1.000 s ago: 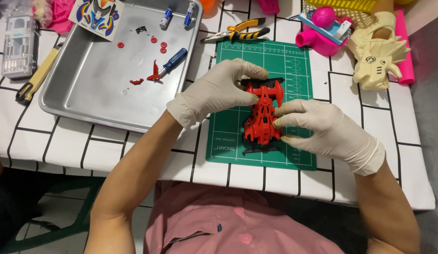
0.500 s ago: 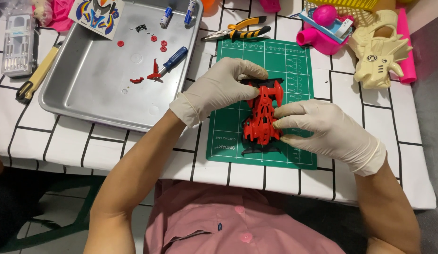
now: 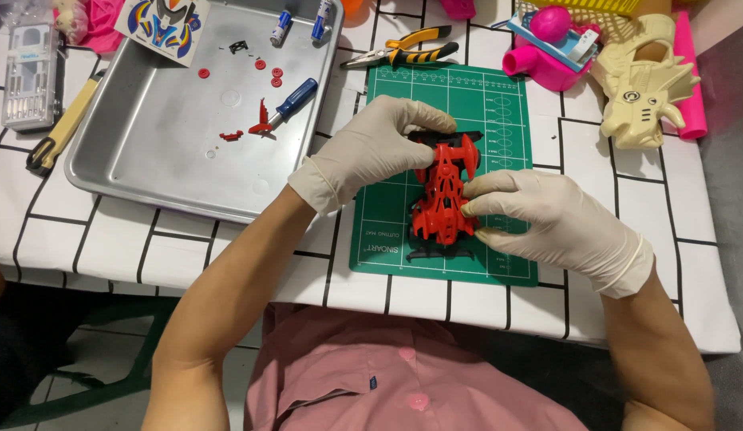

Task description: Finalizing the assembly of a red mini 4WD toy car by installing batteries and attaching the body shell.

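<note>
A red toy race car body point(image 3: 442, 198) over a black chassis rests on the green cutting mat point(image 3: 499, 112). My left hand point(image 3: 371, 152), in a white glove, grips the car's far end and left side. Gloved too, my right hand point(image 3: 551, 219) pinches the car's right side near its middle. Both hands hold the car together on the mat.
A metal tray point(image 3: 164, 152) at left holds a blue-handled screwdriver point(image 3: 292, 100), small red parts, two batteries and a sticker sheet. Yellow-black pliers point(image 3: 411, 49) lie beyond the mat. A pink toy point(image 3: 547, 56) and a cream toy shell point(image 3: 643, 88) sit at right.
Both hands have stayed on the red car; the fingers shifted only slightly along its sides. The car has kept its place on the mat.
</note>
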